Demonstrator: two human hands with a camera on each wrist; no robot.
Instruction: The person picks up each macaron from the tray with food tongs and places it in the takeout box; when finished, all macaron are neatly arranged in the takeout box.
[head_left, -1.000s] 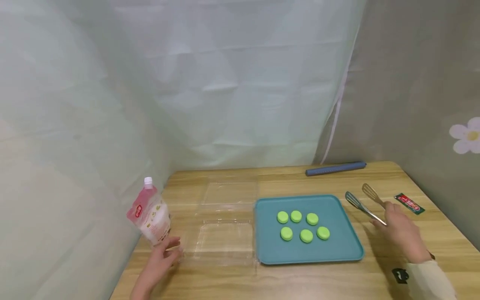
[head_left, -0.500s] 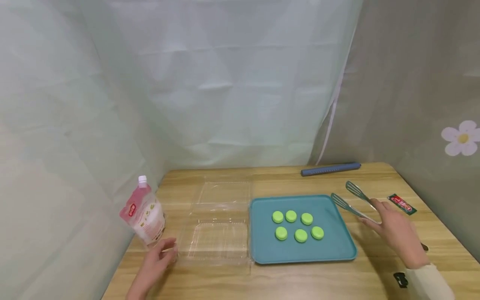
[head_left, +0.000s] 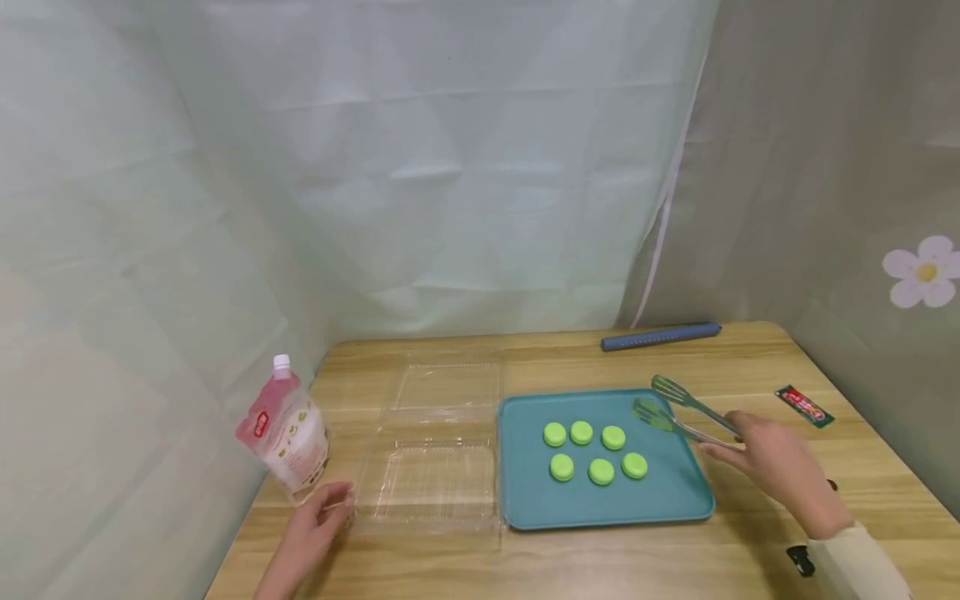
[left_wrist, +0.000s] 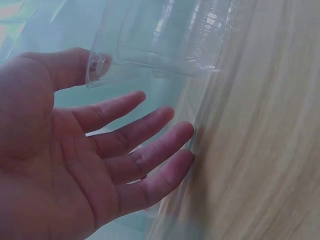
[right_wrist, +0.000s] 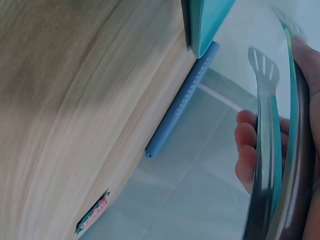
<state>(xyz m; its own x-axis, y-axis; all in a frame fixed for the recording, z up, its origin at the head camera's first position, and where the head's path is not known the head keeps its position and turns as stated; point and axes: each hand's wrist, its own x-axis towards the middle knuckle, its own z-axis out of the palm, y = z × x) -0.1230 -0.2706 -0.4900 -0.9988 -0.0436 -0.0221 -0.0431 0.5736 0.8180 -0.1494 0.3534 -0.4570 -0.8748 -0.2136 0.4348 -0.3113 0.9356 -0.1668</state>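
My right hand (head_left: 780, 467) holds a pair of tongs (right_wrist: 265, 125) with slotted teal heads, its arms spread apart. In the head view, the heads hang over the right back part of a teal tray (head_left: 525, 504). Several light green macarons (head_left: 602, 472) lie on that tray in two rows. My left hand (head_left: 309, 529) is at the left front corner of a clear plastic box (head_left: 438, 483), whose lid (head_left: 450, 387) lies folded back. In the left wrist view, the thumb (left_wrist: 70, 67) touches the box's corner, and the other fingers extend loosely below it.
A pink and white spouted pouch (head_left: 296, 437) stands by the left hand. Along the back edge lies a blue stick-like object (head_left: 660, 337). To the right are a red and green sachet (head_left: 804, 406) and a small black item (head_left: 801, 560). Curtains surround the wooden table (head_left: 600, 567).
My right hand has carried the tongs leftward, from beside the tray to over its right back part. The left hand keeps its place at the box. The head view has shifted slightly.
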